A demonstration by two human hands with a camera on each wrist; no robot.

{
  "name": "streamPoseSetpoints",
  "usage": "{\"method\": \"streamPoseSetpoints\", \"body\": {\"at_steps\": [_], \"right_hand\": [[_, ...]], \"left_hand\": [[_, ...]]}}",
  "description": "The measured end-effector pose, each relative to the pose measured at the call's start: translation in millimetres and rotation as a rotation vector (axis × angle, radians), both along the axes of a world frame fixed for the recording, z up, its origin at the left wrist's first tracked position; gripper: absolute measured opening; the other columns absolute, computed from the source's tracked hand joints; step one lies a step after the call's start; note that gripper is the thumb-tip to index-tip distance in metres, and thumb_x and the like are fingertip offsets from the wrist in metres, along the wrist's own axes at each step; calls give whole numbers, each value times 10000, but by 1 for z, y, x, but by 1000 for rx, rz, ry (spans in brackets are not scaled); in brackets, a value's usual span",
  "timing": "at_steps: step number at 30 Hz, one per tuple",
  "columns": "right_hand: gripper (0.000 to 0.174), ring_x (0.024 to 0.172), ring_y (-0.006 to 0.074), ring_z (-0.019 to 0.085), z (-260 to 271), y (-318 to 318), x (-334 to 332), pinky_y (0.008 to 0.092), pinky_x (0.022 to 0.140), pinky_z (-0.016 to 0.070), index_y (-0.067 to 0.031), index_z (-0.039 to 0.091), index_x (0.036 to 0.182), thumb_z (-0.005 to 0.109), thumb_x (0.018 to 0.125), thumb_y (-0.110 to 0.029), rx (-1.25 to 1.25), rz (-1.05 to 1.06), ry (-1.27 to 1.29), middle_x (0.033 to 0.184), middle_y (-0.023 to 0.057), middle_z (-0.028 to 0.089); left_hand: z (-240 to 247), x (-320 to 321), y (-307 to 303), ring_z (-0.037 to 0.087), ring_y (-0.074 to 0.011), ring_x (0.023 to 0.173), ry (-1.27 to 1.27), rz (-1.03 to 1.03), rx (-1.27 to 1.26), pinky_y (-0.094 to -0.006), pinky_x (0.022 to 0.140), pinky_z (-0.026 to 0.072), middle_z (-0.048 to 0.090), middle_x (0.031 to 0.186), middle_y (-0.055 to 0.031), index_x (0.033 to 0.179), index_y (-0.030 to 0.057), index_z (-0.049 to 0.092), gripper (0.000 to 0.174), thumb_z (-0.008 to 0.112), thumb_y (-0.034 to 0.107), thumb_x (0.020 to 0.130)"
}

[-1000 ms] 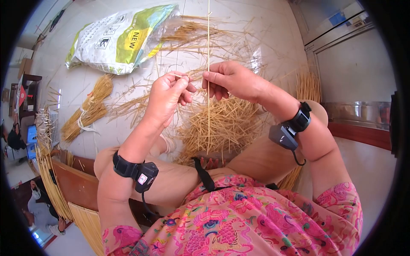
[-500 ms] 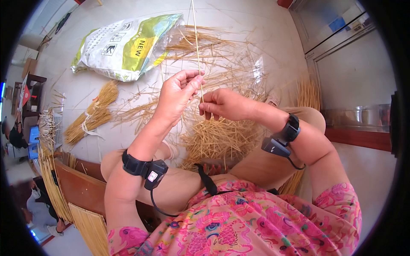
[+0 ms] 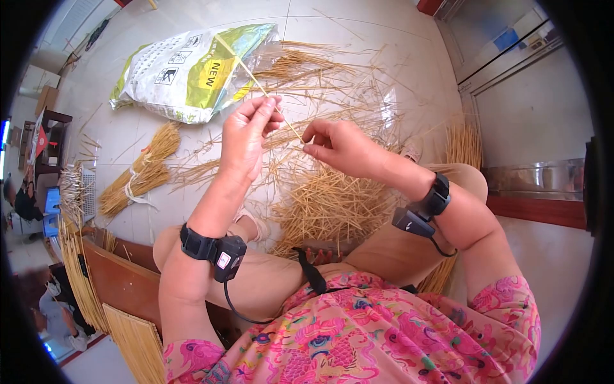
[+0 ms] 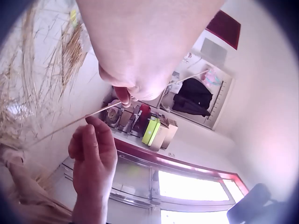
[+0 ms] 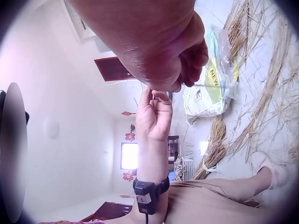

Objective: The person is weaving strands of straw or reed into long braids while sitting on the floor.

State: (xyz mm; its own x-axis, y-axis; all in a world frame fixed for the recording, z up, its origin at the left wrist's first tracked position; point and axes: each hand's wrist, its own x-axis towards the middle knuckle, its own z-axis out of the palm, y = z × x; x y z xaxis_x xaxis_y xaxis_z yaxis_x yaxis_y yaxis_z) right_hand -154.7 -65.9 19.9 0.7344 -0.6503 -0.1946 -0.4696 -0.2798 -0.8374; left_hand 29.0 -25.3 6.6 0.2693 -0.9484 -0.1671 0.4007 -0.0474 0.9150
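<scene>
A long, thin straw stalk (image 3: 250, 74) runs slantwise between the two hands. My left hand (image 3: 248, 132) pinches it between thumb and fingertips partway along, and its far end overlaps the plastic sack. Lower and to the right, my right hand (image 3: 345, 146) holds the near end of the stalk between thumb and curled fingers. In the left wrist view the stalk (image 4: 77, 121) passes from the left hand's fingertips past the right hand (image 4: 92, 156). Beneath both hands a heap of cut straw (image 3: 332, 208) lies on the floor between the legs.
A white and green plastic sack (image 3: 192, 73) lies at the far left on the tiled floor (image 3: 345, 19). A tied straw bundle (image 3: 142, 168) is nearer, and loose stalks (image 3: 307, 67) are scattered beyond the hands. Metal cabinets (image 3: 531, 115) stand along the right.
The stalk has gone from nearly upright in the head view to leaning left. Since half a second ago, the left hand has shifted left and up, and the right hand slightly up.
</scene>
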Motion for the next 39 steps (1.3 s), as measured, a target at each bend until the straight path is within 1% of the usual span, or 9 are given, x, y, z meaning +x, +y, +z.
{"method": "streamPoseSetpoints", "body": {"at_steps": [4,8,13,20,26,31,34,35,39], "right_hand": [[168,620,114,556,-9,1,2,279,576,459,0,599,886,610,833,-159,68,-151,-76,695,69,615],[161,624,113,549,-3,1,3,270,586,460,-3,603,905,605,840,-151,158,-118,-169,685,68,608],[199,666,171,593,15,1,2,279,614,490,-14,594,1014,599,817,-43,-298,-186,-273,902,105,621],[275,798,320,614,-3,-34,-7,389,701,502,-36,560,1090,587,817,-52,-695,-330,-117,1079,155,576],[231,800,346,606,-24,-34,-7,396,715,492,-29,576,1054,538,872,-166,-538,7,60,885,176,627],[259,751,261,630,-17,10,7,352,682,491,-31,557,1087,446,939,-212,25,80,-185,809,126,651],[259,733,226,630,-17,15,7,335,670,492,-18,552,1076,422,949,-203,-41,246,-68,811,116,650],[252,697,166,618,-16,18,11,301,648,490,-11,552,1053,399,959,-187,114,161,-93,799,78,647],[248,673,95,589,-16,6,14,246,619,478,1,556,1013,377,974,-167,388,-103,-318,768,42,631]], "left_hand": [[7,17,-6,587,-80,685,-677,120,-11,-222,600,472,619,782,-63,897,-1,607,156,578,152,887],[-3,39,-17,602,-277,668,-1586,295,-261,-371,563,478,594,767,-122,833,43,577,100,549,133,867],[0,38,-9,595,-295,649,-1806,221,-80,-396,563,483,538,783,-91,772,80,564,35,575,70,741],[10,36,-5,606,-246,798,-1824,359,-370,-341,668,505,592,910,-62,853,64,608,106,584,36,754],[32,51,-7,618,-238,874,-1654,495,-522,-317,727,511,611,992,-84,890,41,627,165,590,-36,749],[46,79,-10,612,-248,935,-1706,635,-480,-315,752,515,600,1107,-100,953,42,634,272,495,-83,755],[48,84,-19,595,-252,980,-1681,704,-574,-303,766,520,553,1192,-120,1048,58,624,377,461,-103,749],[48,83,-17,586,-242,997,-1711,656,-596,-286,761,523,513,1217,-162,1243,57,491,498,446,-95,772],[39,34,-10,561,-169,928,-1183,562,-512,-288,707,511,315,1343,-164,1360,5,220,639,529,-55,804]]}}
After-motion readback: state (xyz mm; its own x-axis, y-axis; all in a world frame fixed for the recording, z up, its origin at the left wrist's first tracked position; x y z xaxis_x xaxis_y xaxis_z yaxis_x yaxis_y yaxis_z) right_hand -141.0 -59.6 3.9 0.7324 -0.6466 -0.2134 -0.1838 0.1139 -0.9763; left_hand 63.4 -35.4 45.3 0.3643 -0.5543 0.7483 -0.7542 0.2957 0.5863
